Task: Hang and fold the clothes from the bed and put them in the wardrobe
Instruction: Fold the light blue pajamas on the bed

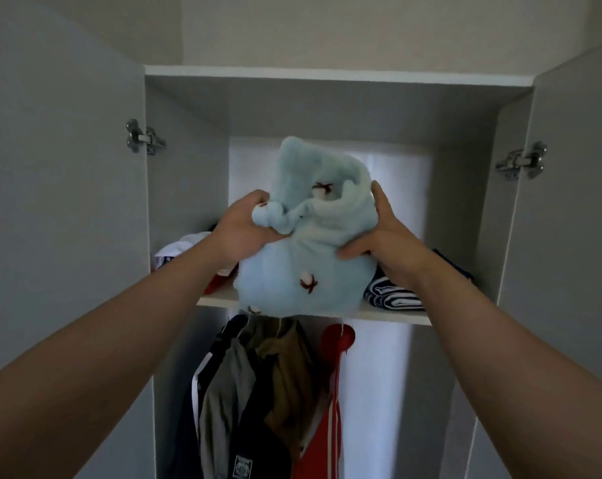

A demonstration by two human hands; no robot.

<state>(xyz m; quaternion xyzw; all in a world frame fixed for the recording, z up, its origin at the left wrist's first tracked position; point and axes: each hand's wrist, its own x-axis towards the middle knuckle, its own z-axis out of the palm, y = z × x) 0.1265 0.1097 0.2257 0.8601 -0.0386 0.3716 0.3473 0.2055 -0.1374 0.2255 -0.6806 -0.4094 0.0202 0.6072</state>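
The open wardrobe (189, 105) fills the frame, its doors swung out to either side. Its shelf (389, 314) crosses the middle, and dark, olive and red hanging clothes (258, 392) crowd the lower centre beneath it. At centre frame sits the pale blue fleece bundle (306, 271). Its lower bulge is against the front edge of the shelf and its top rises into the lit compartment. It looks thick, soft and light, with a plush nap that should not slip, but so limp (a loose roll more than a crisp fold) that it would likely sag open if lifted by one corner. Cradling it from both flanks or from underneath seems the safer hold. The left hand (244, 229) clenches a bunched knot of fleece at the bundle's left. The right hand (382, 236) clasps its right side, thumb underneath. A navy-and-white striped folded garment (393, 295) lies just right of it on the shelf, and a white and red heap (182, 247) lies to the left. The bundle hides the shelf space behind it and whether it actually rests on the board. The right hand's far fingers and the hanging rail cannot be seen.
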